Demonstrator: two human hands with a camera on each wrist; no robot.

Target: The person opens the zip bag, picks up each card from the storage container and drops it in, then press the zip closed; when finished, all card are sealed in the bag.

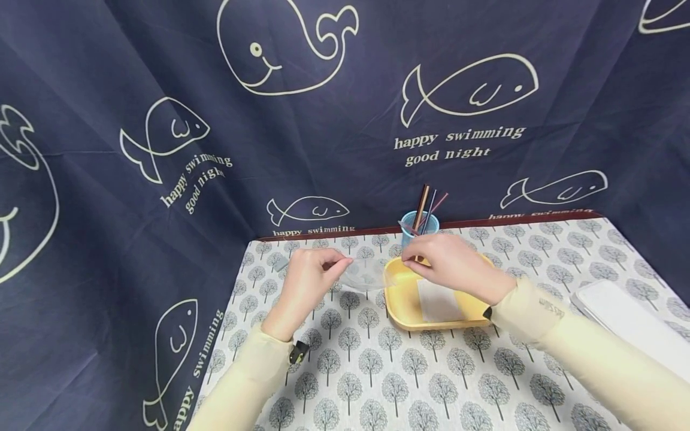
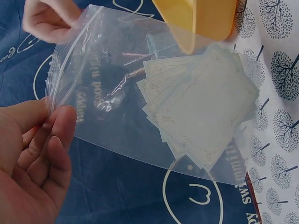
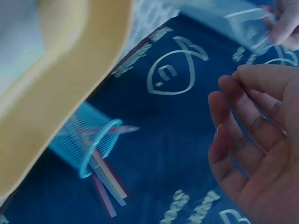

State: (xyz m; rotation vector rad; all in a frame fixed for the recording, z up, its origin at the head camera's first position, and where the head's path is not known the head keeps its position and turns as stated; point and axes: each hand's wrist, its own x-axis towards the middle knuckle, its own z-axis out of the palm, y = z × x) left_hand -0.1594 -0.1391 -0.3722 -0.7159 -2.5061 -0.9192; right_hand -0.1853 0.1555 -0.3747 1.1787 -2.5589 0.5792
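A clear zip bag (image 2: 117,135) holds a fanned stack of pale square cards with decorated borders (image 2: 201,107). My left hand (image 1: 312,278) pinches one end of its zip edge between thumb and forefinger, and the bag hangs over the table. At the zip's other end, my right hand (image 1: 444,260) is raised above the yellow tray (image 1: 401,324). In the right wrist view, the right hand (image 3: 261,126) has loosely curled fingers, thumb and forefinger tips close together and nothing visible between them. Inside the tray lies a pale flat rectangle (image 1: 433,299).
Behind the tray stands a blue mesh pen cup (image 1: 408,222) with several pens or pencils. A white flat box (image 1: 631,317) lies on the right. A small grey object (image 1: 281,264) sits beyond my left hand. A dark blue curtain (image 1: 323,149) backs the tree-patterned tablecloth (image 1: 372,362).
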